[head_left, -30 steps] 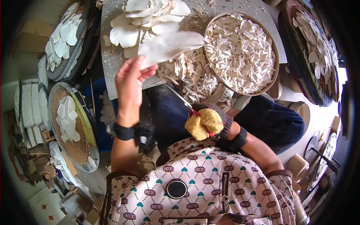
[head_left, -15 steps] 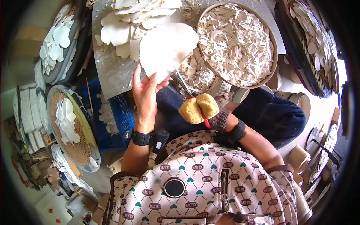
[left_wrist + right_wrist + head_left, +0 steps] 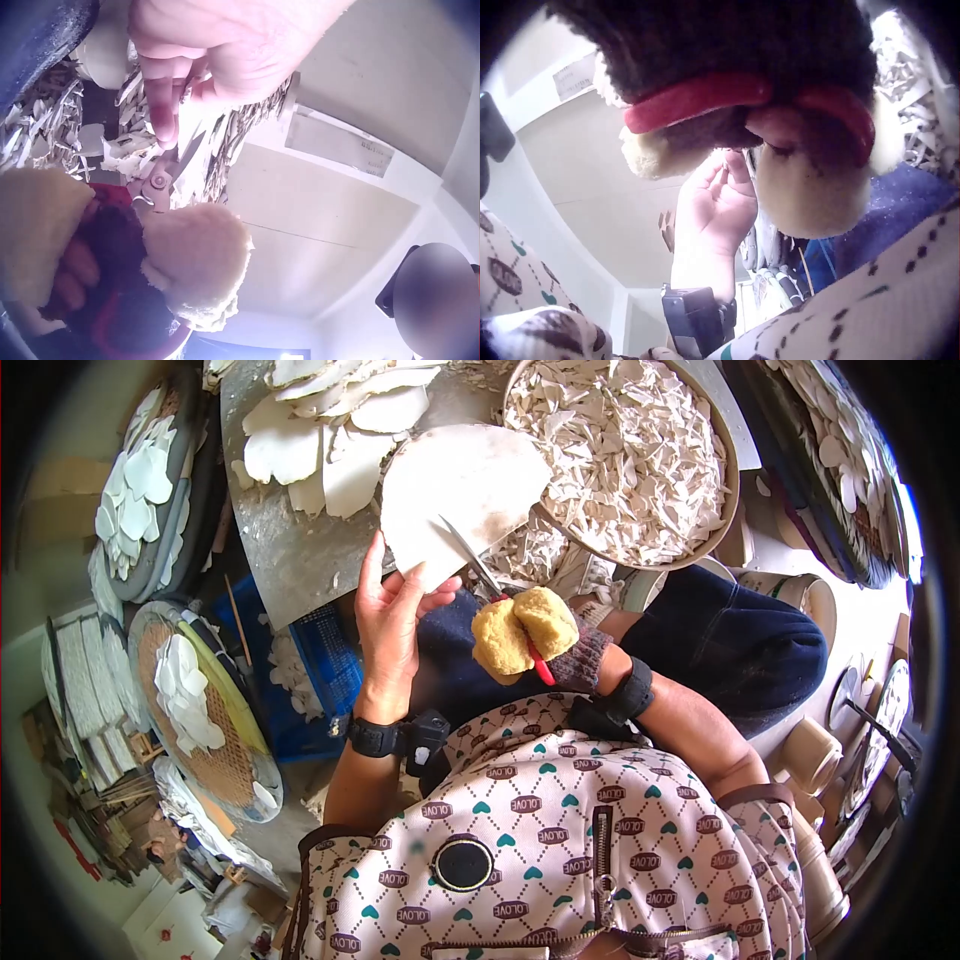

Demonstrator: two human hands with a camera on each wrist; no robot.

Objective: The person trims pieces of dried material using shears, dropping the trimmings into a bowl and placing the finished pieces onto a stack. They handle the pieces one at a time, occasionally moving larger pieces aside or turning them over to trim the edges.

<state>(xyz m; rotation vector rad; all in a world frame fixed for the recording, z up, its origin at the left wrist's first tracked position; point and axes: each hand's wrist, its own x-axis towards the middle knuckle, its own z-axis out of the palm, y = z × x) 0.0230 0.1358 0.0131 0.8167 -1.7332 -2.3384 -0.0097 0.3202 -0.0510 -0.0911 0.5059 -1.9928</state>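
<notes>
Red-handled scissors [image 3: 543, 671] are gripped by the gloved right hand [image 3: 580, 662], its fingers largely hidden by yellow pads [image 3: 550, 618]. Beyond, a pale slice [image 3: 450, 475] is pinched at its near edge by the left hand [image 3: 391, 618]; one blade [image 3: 465, 547] is seen over it, the other hidden. Farther off, stacked slices [image 3: 283, 442] and a tray [image 3: 736, 485] of strips [image 3: 620, 460] are cut off above.

Your pale slice [image 3: 460, 490] shows a smooth, matt face; your scissors [image 3: 484, 577] pair sheeny metal blades [image 3: 460, 543] with smooth red plastic handles [image 3: 697, 103]. Rough, spongy-looking yellow padding [image 3: 548, 622] sits against your coarse-knit glove [image 3: 580, 663]. Around you, a dull, dusty, metal-looking worktop [image 3: 300, 550], blue plastic crate [image 3: 335, 645], woven tray [image 3: 215, 765] and your printed cloth smock [image 3: 540, 805] with metal zip [image 3: 603, 855].
</notes>
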